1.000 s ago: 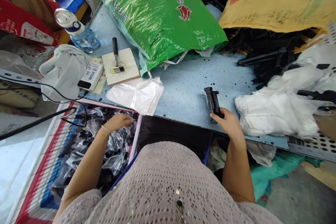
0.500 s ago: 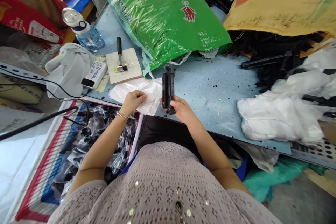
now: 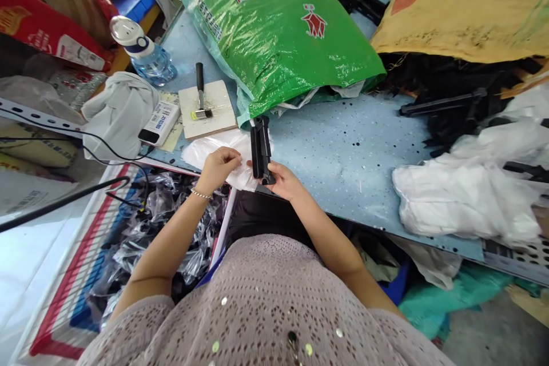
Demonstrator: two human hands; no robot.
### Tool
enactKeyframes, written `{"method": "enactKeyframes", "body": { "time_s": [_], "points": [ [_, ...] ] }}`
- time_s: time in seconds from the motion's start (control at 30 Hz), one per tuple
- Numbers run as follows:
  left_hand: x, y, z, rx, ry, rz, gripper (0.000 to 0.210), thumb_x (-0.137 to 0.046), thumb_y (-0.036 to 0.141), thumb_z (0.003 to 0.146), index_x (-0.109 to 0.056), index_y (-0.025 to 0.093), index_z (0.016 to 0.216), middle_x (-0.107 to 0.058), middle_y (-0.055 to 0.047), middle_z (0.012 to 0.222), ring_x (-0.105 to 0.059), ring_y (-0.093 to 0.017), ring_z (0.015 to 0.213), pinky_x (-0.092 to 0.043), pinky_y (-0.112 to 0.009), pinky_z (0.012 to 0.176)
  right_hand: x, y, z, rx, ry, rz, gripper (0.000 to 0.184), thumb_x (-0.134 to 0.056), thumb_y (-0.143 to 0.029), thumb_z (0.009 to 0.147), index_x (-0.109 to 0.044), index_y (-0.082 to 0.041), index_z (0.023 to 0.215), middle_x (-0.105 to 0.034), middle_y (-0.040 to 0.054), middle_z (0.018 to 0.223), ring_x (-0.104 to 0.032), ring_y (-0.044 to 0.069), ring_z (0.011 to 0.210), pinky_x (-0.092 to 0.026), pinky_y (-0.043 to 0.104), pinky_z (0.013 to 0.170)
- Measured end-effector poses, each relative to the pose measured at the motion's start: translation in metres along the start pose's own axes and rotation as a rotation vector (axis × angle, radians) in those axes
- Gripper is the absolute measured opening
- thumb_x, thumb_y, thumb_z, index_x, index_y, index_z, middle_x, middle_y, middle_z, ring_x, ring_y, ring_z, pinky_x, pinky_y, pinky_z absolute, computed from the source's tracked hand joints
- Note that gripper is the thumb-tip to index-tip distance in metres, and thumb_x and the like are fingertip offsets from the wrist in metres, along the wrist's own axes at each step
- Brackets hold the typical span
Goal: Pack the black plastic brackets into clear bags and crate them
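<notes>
The right grip (image 3: pixel 286 182) grasped a black part (image 3: pixel 262 153) over the white bag (image 3: pixel 203 147) on the tabletop (image 3: pixel 326 154). The left grip (image 3: pixel 218 169) was bunched at the bag; whether it pinched it, I couldn't tell.

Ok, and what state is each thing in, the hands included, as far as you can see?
Right hand: gripping the near end of the black part.
Left hand: at the white plastic bags, grip unclear.
White plastic bags: lying on the table.
Green sack: lying on the table.
Yellow sack: near end open, black pieces showing.
Bottle: capped.
Black-handled tool: lying on the board.
Basket: filled with wrapped pieces.
</notes>
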State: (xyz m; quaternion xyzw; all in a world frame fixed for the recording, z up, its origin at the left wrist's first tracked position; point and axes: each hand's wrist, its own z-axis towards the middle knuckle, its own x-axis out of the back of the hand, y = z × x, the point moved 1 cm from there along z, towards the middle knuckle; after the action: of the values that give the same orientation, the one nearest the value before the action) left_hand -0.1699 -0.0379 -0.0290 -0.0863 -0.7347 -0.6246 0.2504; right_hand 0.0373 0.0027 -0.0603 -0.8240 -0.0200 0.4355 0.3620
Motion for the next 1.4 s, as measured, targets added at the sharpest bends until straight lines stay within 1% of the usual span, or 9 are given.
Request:
{"method": "enactKeyframes", "body": {
  "time_s": [0.27,0.47,0.57,0.77,0.9,1.07,1.17,1.3,1.4],
  "points": [
    [0.002,0.009,-0.016,-0.257,0.263,0.265,0.011,-0.059,0.021,0.087,-0.069,0.018,0.083,-0.072,-0.010,0.104,-0.067,-0.019,0.087,-0.059,-0.031,0.075,0.002,0.013,0.008,-0.018,0.167,0.134,0.027,-0.087,-0.035,0.071,-0.066,-0.020,0.080,-0.072,-0.0011,0.075,-0.066,0.015,0.070,-0.059,0.028,0.071],
    [0.011,0.011,-0.008,-0.373,0.106,0.635,0.040,-0.046,0.007,0.088,-0.076,0.018,0.111,-0.070,-0.016,0.130,-0.067,-0.031,0.111,-0.054,-0.052,0.103,-0.001,0.020,0.002,-0.040,0.183,0.183,0.022,-0.086,-0.032,0.074,-0.069,-0.018,0.079,-0.073,0.0011,0.076,-0.066,0.015,0.070,-0.060,0.030,0.070],
    [0.011,0.017,-0.003,-0.331,0.193,0.521,0.047,-0.046,0.012,0.090,-0.070,0.016,0.130,-0.071,-0.013,0.129,-0.068,-0.026,0.114,-0.055,-0.044,0.105,-0.002,0.023,-0.005,-0.024,0.166,0.159,0.027,-0.088,-0.035,0.071,-0.070,-0.017,0.079,-0.073,0.0016,0.076,-0.066,0.016,0.070,-0.059,0.030,0.070],
    [0.009,0.019,-0.005,-0.293,0.146,0.411,0.034,-0.052,0.021,0.092,-0.075,0.016,0.117,-0.073,-0.011,0.119,-0.071,-0.019,0.092,-0.060,-0.033,0.090,0.006,0.014,-0.042,0.091,0.085,0.004,0.038,-0.087,-0.044,0.071,-0.071,-0.021,0.096,-0.076,0.0030,0.090,-0.069,0.018,0.082,-0.058,0.028,0.071],
    [0.010,0.007,-0.005,-0.351,0.051,0.366,0.050,-0.047,0.013,0.090,-0.068,0.016,0.134,-0.067,-0.014,0.138,-0.068,-0.023,0.121,-0.058,-0.037,0.104,0.012,0.017,-0.057,-0.179,-0.228,0.076,0.053,-0.081,-0.056,0.072,-0.070,-0.014,0.102,-0.076,0.0105,0.094,-0.068,0.018,0.073,-0.056,0.025,0.056],
    [0.008,0.008,-0.026,-0.471,0.026,0.347,0.055,-0.046,0.009,0.094,-0.059,0.017,0.147,-0.061,-0.016,0.147,-0.062,-0.025,0.135,-0.054,-0.042,0.114,0.009,0.023,-0.032,-0.297,-0.156,0.277,0.047,-0.063,-0.057,0.087,-0.067,-0.014,0.107,-0.074,0.0072,0.088,-0.054,0.010,0.059,-0.047,0.017,0.043],
    [-0.009,0.016,-0.053,-0.670,-0.086,0.314,0.062,-0.045,0.004,0.095,-0.050,0.021,0.155,-0.060,-0.015,0.149,-0.059,-0.023,0.139,-0.052,-0.040,0.117,0.002,0.019,-0.020,-0.209,-0.024,0.134,0.041,-0.066,-0.056,0.087,-0.066,-0.017,0.100,-0.071,0.0039,0.082,-0.053,0.010,0.057,-0.047,0.018,0.043],
    [-0.034,0.020,-0.077,-0.758,-0.212,0.239,0.073,-0.044,-0.001,0.093,-0.039,0.025,0.161,-0.057,-0.014,0.150,-0.062,-0.020,0.136,-0.056,-0.037,0.113,-0.008,0.010,-0.035,0.101,0.279,-0.471,0.027,-0.076,-0.044,0.083,-0.068,-0.022,0.098,-0.068,0.0016,0.087,-0.065,0.017,0.076,-0.059,0.027,0.066],
    [-0.036,0.026,-0.085,-0.766,-0.235,0.284,0.067,-0.049,0.005,0.092,-0.044,0.019,0.157,-0.059,-0.017,0.145,-0.066,-0.024,0.129,-0.060,-0.040,0.108,-0.016,0.007,-0.060,0.205,0.219,-0.721,0.042,-0.078,-0.037,0.084,-0.068,-0.024,0.123,-0.071,0.0050,0.114,-0.069,0.022,0.101,-0.059,0.036,0.092]
  ]
}}
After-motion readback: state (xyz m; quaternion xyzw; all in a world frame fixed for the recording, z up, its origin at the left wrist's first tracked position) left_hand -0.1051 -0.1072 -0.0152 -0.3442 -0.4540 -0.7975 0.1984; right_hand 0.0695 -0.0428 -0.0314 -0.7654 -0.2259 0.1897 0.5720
